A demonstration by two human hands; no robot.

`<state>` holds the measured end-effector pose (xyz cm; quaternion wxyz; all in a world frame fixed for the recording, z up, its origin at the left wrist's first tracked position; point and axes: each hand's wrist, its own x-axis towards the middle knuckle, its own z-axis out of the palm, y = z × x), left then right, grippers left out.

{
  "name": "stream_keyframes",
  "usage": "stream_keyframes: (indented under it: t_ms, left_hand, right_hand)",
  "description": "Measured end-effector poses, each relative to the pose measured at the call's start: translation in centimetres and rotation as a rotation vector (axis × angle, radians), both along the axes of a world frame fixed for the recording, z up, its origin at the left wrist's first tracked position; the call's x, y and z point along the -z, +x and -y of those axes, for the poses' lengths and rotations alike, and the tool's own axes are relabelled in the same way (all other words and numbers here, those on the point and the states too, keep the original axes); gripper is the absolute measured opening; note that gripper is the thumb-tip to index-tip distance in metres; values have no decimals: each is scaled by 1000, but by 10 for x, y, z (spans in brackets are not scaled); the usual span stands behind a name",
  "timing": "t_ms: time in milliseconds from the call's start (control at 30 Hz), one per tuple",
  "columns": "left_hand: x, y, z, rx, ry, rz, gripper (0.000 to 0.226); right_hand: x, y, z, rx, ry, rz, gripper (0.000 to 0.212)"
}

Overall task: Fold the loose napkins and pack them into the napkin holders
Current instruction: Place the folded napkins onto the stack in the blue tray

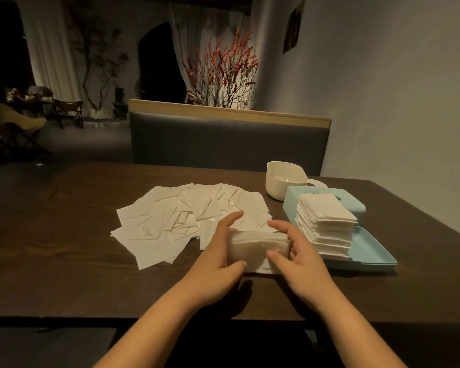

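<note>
Loose white napkins (175, 221) lie spread in a fan across the middle of the dark wooden table (64, 248). In front of them both hands hold a small stack of folded napkins (258, 249). My left hand (218, 258) grips its left side, thumb below and fingers over the far edge. My right hand (298, 258) grips its right side the same way. To the right, a tall stack of folded napkins (327, 224) sits in an open light-blue napkin holder (369, 253). Its lid (327, 195) lies behind the stack.
A white napkin holder (284, 181) stands open at the back right, with its white lid (316, 182) partly hidden behind it. A grey upholstered bench back (229, 139) runs along the table's far side. A wall is close on the right.
</note>
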<state>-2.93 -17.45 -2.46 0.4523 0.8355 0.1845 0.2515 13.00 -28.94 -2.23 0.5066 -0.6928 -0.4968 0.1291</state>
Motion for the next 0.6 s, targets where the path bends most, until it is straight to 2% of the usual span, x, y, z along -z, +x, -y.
stream_keyframes:
  t_ms: [100,300,467,600]
  left_hand:
    - [1,-1,-4,-24,36,-45,89]
    - [-3,3,-7,-26,53,-177,85]
    - [-12,1,-11,-29,-61,-107,40]
    - [-28,2,-2,90,-111,-157,30]
  right_hand:
    - [0,1,2,14,-52,-21,54]
    - [-3,2,0,19,-128,80,51]
    - [-23,1,10,19,-162,85,38]
    - [-44,-1,25,-89,-306,119,14]
